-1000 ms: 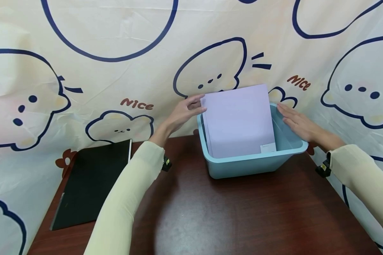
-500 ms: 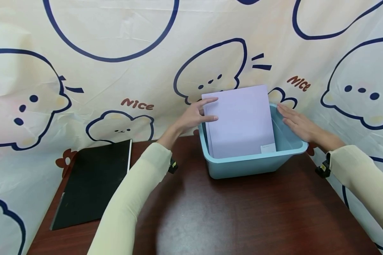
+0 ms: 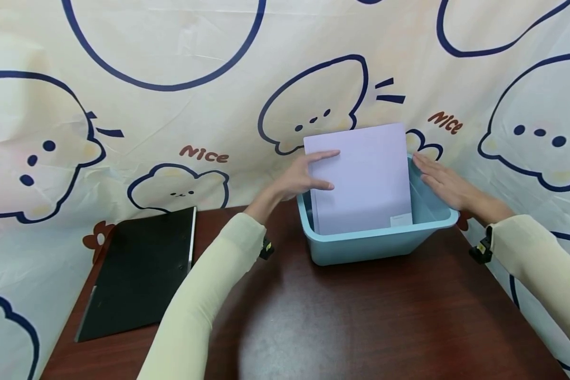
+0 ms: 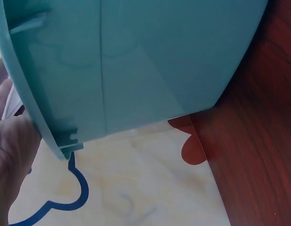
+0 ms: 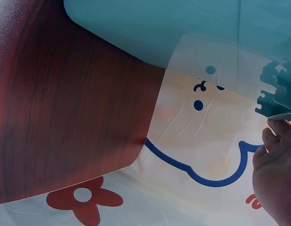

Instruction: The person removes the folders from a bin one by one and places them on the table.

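Flat lilac folders [image 3: 361,184], with a small white label at the lower right, stand tilted in a light blue plastic bin [image 3: 361,248]. More than one edge shows along their left side. My left hand [image 3: 296,177] is at that left side, its thumb and index finger stretched out across the front face; the other fingers are hidden. My right hand [image 3: 442,182] rests with straight fingers along the bin's right rim. In the left wrist view, part of the left hand [image 4: 13,155] shows beside the bin's rim. The right wrist view has the right hand's fingers [image 5: 277,136] at the rim.
A black flat folder or board [image 3: 138,269] with a pale edge strip lies on the left of the dark red-brown wooden table [image 3: 361,316]. Behind the table hangs a cream cloth [image 3: 195,121] printed with blue cartoon outlines. The bin stands close to it.
My left hand has slid right, from the folders' left edge onto their front face. The folders have shifted slightly to the right in the bin. My right hand has stayed put.
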`<state>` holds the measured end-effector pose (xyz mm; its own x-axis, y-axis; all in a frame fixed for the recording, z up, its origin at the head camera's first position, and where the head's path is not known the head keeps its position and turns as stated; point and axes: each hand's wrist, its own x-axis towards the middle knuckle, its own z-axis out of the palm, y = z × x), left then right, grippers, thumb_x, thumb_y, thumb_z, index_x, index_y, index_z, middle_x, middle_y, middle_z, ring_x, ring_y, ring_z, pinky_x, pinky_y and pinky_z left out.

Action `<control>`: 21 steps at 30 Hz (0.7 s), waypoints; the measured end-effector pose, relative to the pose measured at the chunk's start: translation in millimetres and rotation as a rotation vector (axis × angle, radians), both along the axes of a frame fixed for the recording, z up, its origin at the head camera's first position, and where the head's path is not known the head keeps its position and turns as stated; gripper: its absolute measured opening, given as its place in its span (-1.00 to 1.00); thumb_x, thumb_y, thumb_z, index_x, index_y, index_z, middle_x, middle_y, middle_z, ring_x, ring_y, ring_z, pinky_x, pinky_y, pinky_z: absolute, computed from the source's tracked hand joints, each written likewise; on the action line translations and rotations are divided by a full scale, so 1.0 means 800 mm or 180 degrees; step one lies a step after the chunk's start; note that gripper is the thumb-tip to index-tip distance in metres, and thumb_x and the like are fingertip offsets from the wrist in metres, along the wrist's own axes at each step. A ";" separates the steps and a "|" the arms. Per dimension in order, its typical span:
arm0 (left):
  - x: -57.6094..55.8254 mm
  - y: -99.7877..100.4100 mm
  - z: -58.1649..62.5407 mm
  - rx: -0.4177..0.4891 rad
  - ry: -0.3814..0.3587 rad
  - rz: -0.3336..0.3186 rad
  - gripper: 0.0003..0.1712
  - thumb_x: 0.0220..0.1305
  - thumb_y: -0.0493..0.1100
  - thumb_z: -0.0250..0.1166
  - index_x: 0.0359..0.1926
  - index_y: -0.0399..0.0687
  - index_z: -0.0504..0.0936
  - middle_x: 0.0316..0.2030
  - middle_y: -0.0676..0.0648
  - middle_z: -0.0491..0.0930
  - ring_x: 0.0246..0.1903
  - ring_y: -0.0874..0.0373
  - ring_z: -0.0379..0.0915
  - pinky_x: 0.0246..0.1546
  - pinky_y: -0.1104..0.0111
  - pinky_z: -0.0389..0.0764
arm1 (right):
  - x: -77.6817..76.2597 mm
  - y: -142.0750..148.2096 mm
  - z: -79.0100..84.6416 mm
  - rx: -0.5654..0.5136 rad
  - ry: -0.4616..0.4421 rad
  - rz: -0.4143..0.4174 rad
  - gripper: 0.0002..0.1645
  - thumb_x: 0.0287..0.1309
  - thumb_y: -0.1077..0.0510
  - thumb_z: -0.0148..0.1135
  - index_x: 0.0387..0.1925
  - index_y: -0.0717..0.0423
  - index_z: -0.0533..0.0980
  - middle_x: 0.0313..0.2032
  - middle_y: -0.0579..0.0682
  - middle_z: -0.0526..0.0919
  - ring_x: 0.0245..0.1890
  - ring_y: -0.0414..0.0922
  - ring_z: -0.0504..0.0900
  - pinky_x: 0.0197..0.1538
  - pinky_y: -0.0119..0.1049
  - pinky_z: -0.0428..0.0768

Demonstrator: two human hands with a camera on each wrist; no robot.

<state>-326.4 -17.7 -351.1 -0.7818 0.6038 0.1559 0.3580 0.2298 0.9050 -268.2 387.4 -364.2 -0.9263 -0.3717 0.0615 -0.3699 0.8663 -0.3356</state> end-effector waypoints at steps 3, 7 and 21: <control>0.001 0.003 -0.002 0.0004 -0.0013 0.0098 -0.13 0.14 -0.31 0.63 0.46 0.20 0.57 0.51 -0.07 0.35 0.39 0.00 0.33 0.46 0.03 0.41 | 0.000 -0.001 -0.001 -0.0005 -0.0010 -0.0004 -0.23 0.70 0.01 -0.24 0.70 0.20 -0.15 0.69 0.26 -0.17 0.67 0.31 -0.20 0.61 0.37 -0.14; 0.003 0.006 -0.004 0.0047 0.0041 0.0267 -0.16 0.13 -0.34 0.63 0.43 0.16 0.61 0.52 -0.10 0.36 0.41 -0.04 0.34 0.46 0.01 0.42 | -0.001 0.000 -0.002 -0.0013 0.0015 -0.0006 -0.23 0.69 0.00 -0.24 0.70 0.19 -0.15 0.69 0.26 -0.17 0.66 0.33 -0.20 0.59 0.41 -0.13; 0.015 0.006 -0.005 0.0063 0.0089 0.0663 -0.21 0.17 -0.33 0.60 0.37 0.33 0.65 0.53 -0.06 0.37 0.38 -0.07 0.41 0.43 -0.03 0.45 | -0.001 0.001 -0.003 -0.0056 0.0034 0.0004 -0.24 0.69 0.01 -0.23 0.70 0.20 -0.13 0.68 0.28 -0.15 0.66 0.35 -0.17 0.57 0.45 -0.11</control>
<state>-314.8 -12.5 -355.3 -0.8846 0.4262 0.1896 0.3296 0.2837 0.9005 -269.1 388.2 -366.2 -0.9251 -0.3717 0.0780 -0.3747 0.8599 -0.3467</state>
